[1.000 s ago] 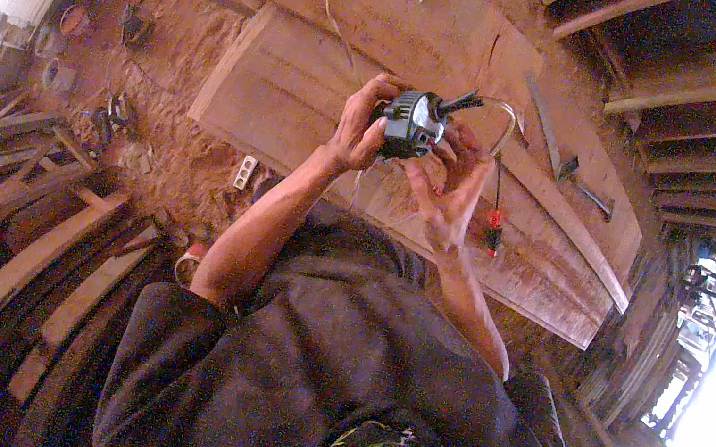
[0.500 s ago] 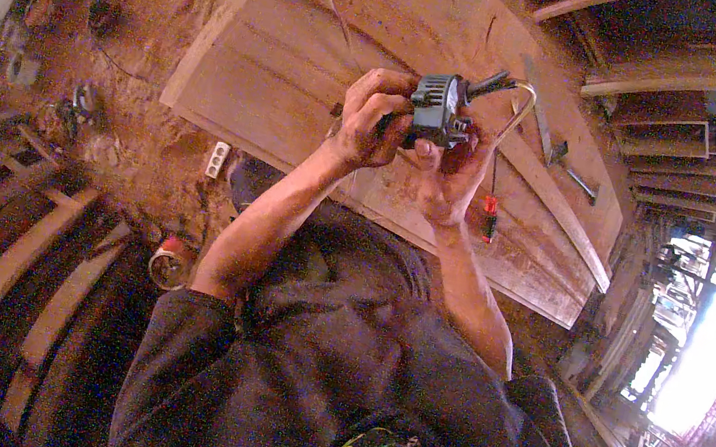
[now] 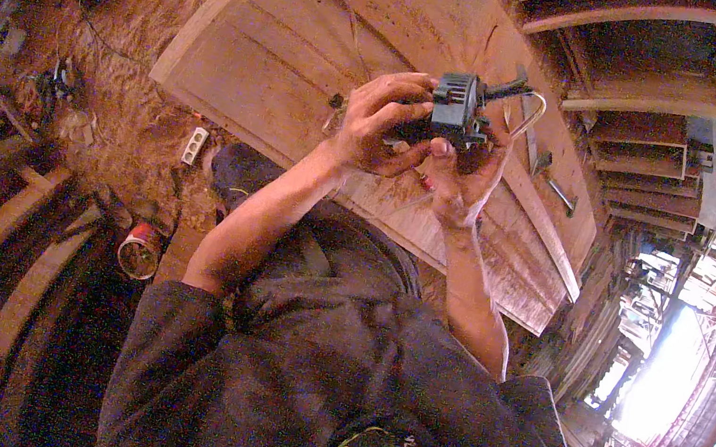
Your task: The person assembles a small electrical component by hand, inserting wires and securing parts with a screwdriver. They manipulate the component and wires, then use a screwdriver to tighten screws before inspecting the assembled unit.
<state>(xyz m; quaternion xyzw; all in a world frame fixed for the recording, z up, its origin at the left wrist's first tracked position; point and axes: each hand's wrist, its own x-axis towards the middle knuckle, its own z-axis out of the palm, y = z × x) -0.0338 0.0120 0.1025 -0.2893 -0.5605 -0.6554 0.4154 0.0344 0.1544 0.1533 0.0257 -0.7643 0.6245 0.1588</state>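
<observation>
Between my two hands, above a wooden panel (image 3: pixel 284 48), is a black vented power-tool housing (image 3: pixel 456 112) with a thick cable sleeve and a pale wire looping off its right side. My left hand (image 3: pixel 381 122) is closed round the housing's left end, fingers bent over it. From below and the right, my right hand (image 3: pixel 466 180) grips it, thumb pressed against its lower edge. The right fingers are partly hidden behind the housing. What lies inside the left hand's curl is too dark to make out.
A metal tool with a long shaft (image 3: pixel 559 194) lies on the panel boards to the right. A white socket strip (image 3: pixel 194 145) and a red-and-pale tin (image 3: pixel 141 250) sit at the left on the dusty ground. Curved timber pieces (image 3: pixel 0 242) stand at lower left; wooden frames (image 3: pixel 646 112) stand at upper right.
The housing and both hands have shifted slightly right in view, while the surroundings slid left as the head turned. The red screwdriver beside my right wrist is now mostly covered. Both hands keep their hold.
</observation>
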